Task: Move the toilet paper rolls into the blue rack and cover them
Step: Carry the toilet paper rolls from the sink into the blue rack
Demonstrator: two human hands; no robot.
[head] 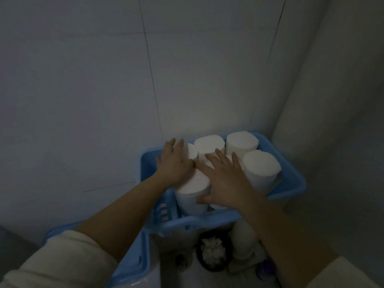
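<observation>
Several white toilet paper rolls stand upright in the blue rack [291, 190], which sits in a dim tiled corner. One roll [260, 167] is at the right, two more rolls [241, 141] stand at the back, and a near roll [193, 190] is at the front left. My left hand [174, 163] lies flat, fingers spread, on the rolls at the left. My right hand [226, 179] lies flat on the middle rolls, thumb against the near roll's side. Neither hand grips anything.
A second blue plastic piece [133, 262] sits lower left, under my left forearm. Below the rack stand a dark round bin [214, 252] with crumpled white paper and a white pipe [243, 240]. Tiled walls close in behind and on the right.
</observation>
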